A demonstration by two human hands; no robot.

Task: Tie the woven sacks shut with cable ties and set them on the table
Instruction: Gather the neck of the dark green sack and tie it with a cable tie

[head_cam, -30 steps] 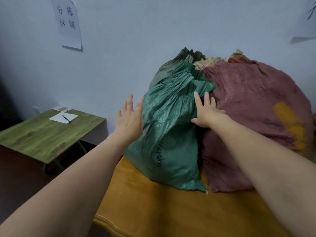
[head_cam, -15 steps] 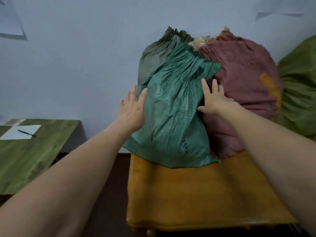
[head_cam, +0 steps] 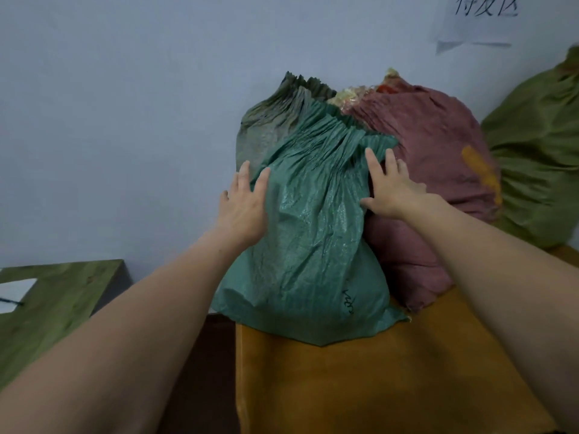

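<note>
My left hand (head_cam: 242, 198) lies flat against the left side of the teal woven sack (head_cam: 310, 245), fingers straight and close together, pointing up and away from me. It grips nothing and only presses on the cloth. My right hand (head_cam: 393, 189) is spread in the same way on the sack's right side, thumb out to the left and fingers straight. It sits in the seam where the teal sack meets the dull red sack (head_cam: 438, 170) beside it, and it too holds nothing.

The teal sack stands at the far left corner of the orange table (head_cam: 376, 377), with its bottom edge hanging slightly past the table's left side. Its neck is gathered in tight pleats that lean to the far right; I cannot tell what binds them. Some dark writing shows low on its near face.

Behind it, against the wall, a grey-green sack (head_cam: 269, 126) rises with its own pleated top. The red sack touches the teal one on the right and carries a yellow patch. Farther right stands an olive sack (head_cam: 539, 170). A paper sign (head_cam: 482, 17) hangs on the wall above them.

To the near left a green table (head_cam: 62, 296) stands apart from the orange one, with a white sheet (head_cam: 15, 292) at its left edge.
</note>
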